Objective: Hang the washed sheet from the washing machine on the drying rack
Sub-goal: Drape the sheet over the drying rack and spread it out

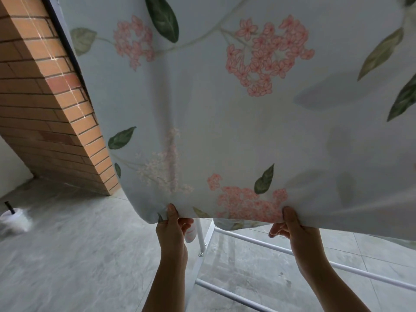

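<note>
I've got my left hand (172,224) and right hand (290,226) both pinching the sheet (225,122) along its bottom edge, probably to pull it smooth over the rack (265,246).

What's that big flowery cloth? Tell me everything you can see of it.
The sheet is thin-looking, pale blue-grey fabric printed with pink flower clusters, green leaves and pale stems. It hangs spread wide and fills most of the view, mostly smooth with one soft vertical crease. The left hand and right hand pinch its lower edge, thumbs on the front. White bars of the drying rack show below it.
</note>
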Available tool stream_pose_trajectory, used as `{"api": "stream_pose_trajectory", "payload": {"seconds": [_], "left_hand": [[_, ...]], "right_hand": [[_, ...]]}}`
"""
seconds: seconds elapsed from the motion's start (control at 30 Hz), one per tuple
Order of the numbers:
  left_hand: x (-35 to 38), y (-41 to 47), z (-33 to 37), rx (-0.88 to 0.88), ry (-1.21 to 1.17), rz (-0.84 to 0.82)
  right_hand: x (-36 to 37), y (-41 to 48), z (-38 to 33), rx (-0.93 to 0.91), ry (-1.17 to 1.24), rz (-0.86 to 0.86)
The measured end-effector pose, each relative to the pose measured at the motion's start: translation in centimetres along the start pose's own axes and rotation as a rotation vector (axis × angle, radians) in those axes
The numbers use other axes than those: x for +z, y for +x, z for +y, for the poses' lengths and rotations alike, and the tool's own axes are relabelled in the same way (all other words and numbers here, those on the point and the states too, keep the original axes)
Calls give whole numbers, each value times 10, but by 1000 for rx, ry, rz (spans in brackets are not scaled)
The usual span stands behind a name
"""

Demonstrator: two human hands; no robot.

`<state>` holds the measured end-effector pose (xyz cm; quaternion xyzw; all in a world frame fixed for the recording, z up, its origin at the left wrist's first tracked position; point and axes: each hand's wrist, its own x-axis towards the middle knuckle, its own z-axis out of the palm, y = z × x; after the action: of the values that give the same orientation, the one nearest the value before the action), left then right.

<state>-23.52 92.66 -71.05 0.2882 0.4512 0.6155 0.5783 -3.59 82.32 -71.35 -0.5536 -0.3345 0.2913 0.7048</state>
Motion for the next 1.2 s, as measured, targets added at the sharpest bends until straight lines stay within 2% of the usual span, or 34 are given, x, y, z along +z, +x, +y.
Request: {"api": "stream_pose_trajectory", "payload": {"seconds": [0.4,0.6,0.77,0.83,0.93,1.03,1.2], "left_hand": [[-6,-4,-20,-31,49,-44],[-9,-2,-31,-88,55,0],[1,-9,-36,-138,-43,14],[11,-17,-42,-200,-98,-57],[35,-40,-55,-252,-115,-302],[69,-72,-71,-268,-120,-523],[119,-121,-96,-429,-166,-766]], "right_hand": [[-12,-8,13,62,-19,21],[-18,-8,20,99,-11,32],[-25,-12,13,128,-8,-1],[-39,-15,8,175,46,-54],[-79,-16,2,230,239,-7],[-134,-19,-9,225,522,52],[-213,-26,-31,175,726,114]]}}
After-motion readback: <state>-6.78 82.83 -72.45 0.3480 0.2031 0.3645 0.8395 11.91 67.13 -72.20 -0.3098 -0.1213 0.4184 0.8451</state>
